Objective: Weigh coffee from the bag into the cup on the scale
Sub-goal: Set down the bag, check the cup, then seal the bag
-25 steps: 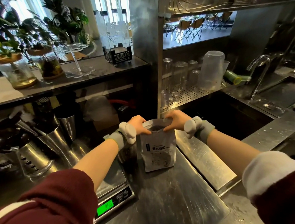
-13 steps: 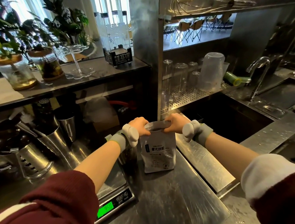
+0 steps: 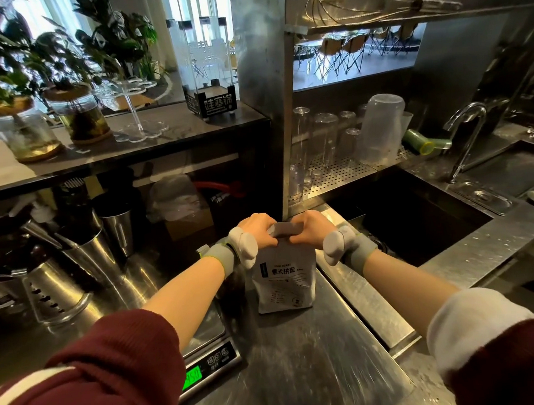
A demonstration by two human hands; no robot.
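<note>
- Both hands at top of bag [image 3: 284, 277]: left hand [image 3: 256, 230] and right hand [image 3: 309, 227] each pinch the folded mouth, fingers clamped on it
- Bag upright on steel counter [image 3: 303, 359], just right of scale [image 3: 212, 361]
- Step looks like closing or opening the mouth; cannot tell which
- Cup hidden behind left forearm
- Green readout lit, digits blurred
- Sink [image 3: 420, 222] right; tins [image 3: 73, 275] left, neither blocking

both hands — left hand [image 3: 259, 229], right hand [image 3: 310, 227] — pinch the upright coffee bag [image 3: 285, 276] top beside the scale [image 3: 209, 360].
</note>
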